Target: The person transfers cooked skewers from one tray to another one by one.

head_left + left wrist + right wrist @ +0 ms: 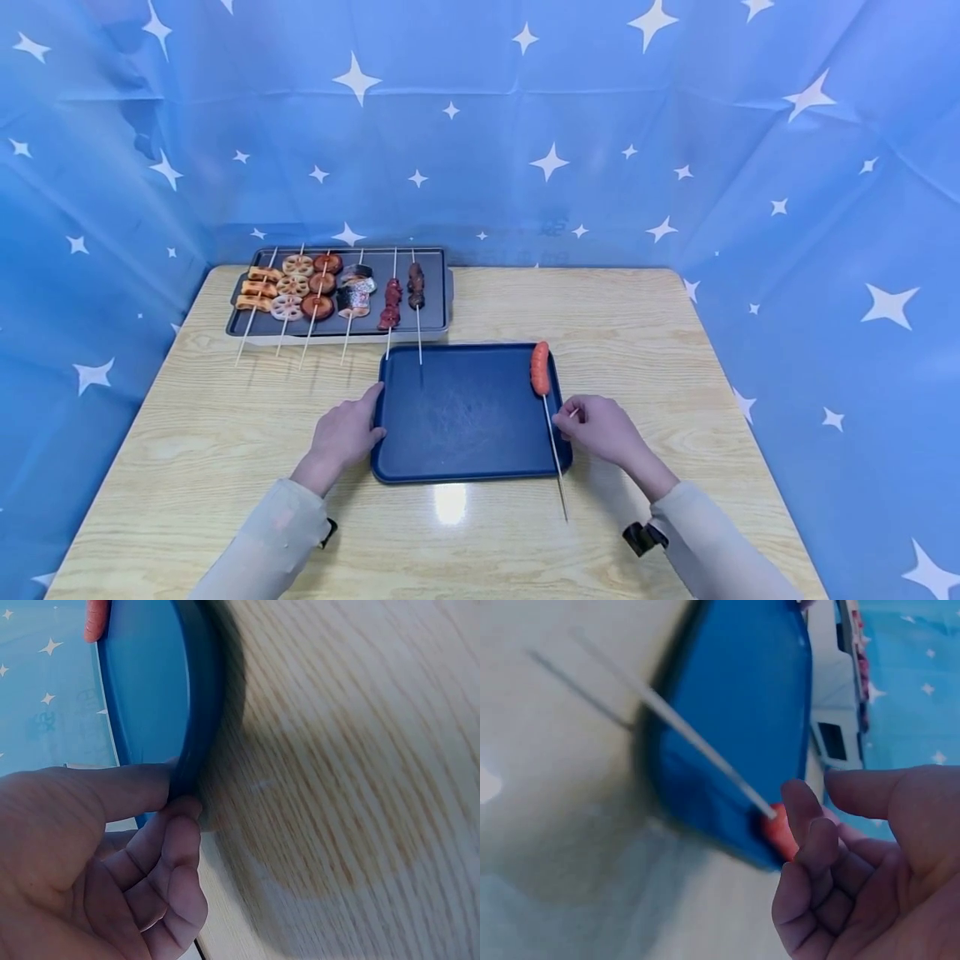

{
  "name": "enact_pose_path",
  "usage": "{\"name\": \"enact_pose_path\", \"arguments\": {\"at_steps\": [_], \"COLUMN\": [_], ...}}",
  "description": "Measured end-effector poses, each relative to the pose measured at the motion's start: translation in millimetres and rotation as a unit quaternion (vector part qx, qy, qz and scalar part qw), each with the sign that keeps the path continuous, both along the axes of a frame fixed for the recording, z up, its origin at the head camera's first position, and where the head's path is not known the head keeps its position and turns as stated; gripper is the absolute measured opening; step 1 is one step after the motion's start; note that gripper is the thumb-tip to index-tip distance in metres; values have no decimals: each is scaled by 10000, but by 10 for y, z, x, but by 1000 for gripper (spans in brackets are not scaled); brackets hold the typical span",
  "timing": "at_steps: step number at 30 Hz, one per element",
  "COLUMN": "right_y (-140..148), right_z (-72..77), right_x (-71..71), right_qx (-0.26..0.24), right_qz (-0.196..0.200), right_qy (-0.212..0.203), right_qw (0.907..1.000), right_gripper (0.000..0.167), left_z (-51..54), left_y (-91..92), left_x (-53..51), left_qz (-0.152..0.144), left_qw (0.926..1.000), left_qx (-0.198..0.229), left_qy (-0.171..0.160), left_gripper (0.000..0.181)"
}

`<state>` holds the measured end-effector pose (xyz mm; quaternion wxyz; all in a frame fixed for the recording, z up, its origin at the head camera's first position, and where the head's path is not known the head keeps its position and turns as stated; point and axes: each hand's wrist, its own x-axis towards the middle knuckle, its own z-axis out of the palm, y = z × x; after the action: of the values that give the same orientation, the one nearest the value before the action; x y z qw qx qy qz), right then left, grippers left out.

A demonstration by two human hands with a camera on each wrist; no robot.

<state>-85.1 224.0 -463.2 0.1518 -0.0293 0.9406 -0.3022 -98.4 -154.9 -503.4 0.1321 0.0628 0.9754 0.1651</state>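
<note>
A dark blue tray (465, 417) lies on the table, and my left hand (347, 433) pinches its left rim between thumb and fingers. In the left wrist view the thumb is on the inner side of the rim. Along the tray's right side rests a sausage skewer (539, 371), its stick reaching past the near rim. My right hand (596, 427) is just right of that stick, its fingers loosely bent. The right wrist view shows a gap between thumb and forefinger, the stick running outside the hand, and part of the sausage (780, 834) behind the fingers.
Behind the tray, to the left, stands a grill plate (367, 329) with several skewers: browned slabs (258, 288), lotus root slices (292, 286), mushroom caps (322, 283), fish pieces (356, 292) and dark meat (416, 285). Blue star-patterned cloth (480, 150) surrounds the wooden table (600, 321).
</note>
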Motion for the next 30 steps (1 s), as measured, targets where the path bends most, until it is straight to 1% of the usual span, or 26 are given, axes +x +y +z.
{"name": "enact_pose_path", "arguments": {"at_steps": [5, 8, 10, 15, 22, 26, 30], "right_y": [-183, -311, -394, -582, -847, -1021, -1184], "right_z": [58, 78, 87, 108, 102, 92, 124], "right_x": [-177, -274, -337, -474, -606, -661, -715], "right_qx": [69, 125, 145, 89, -193, -188, -139], "right_qz": [359, 517, 593, 813, 829, 819, 774], "right_qy": [342, 479, 547, 661, 677, 688, 727], "right_qw": [9987, 9974, 9966, 9945, 9941, 9941, 9943], "right_gripper": [15, 13, 12, 14, 15, 17, 20], "left_z": [2, 2, 0, -3, -5, -8, -10], "left_y": [7, 9, 13, 20, 29, 27, 24], "left_x": [-4, -8, -14, -21, -7, 3, 3], "left_qz": [15, -8, -19, -43, -38, -24, -37], "left_qw": [10000, 10000, 10000, 9999, 9999, 9998, 9997], "left_qx": [-4, -11, -29, -74, -135, -157, -166], "left_qy": [-1, 27, 47, 93, 95, 101, 151], "left_gripper": [70, 70, 70, 70, 70, 70, 70]}}
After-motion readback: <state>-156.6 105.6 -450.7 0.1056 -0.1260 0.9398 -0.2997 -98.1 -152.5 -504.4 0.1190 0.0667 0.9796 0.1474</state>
